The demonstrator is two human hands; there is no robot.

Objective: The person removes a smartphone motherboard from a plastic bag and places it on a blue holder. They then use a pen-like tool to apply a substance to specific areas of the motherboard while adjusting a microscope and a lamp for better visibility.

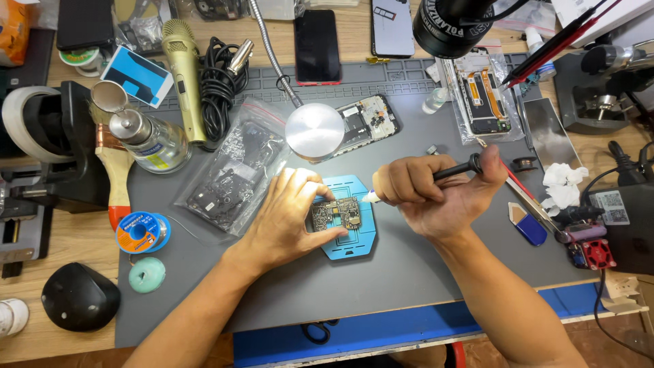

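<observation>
Cluttered wooden bench (61, 238) with a grey work mat (409, 266) on it, head view only. Left hand (289, 218) lies flat, fingers pressing a small circuit board (335, 214) that sits in a blue holder (354, 235) mid-mat. Right hand (426, 194) is clenched round a black-handled iron (455, 169), its pale tip just at the board's right edge. Looks like rework on the board in progress; the next touch calls for a pinned board and a steady tip. Bagged parts (235, 167), solder spool (139, 232), round lamp head (314, 131) nearby.
</observation>
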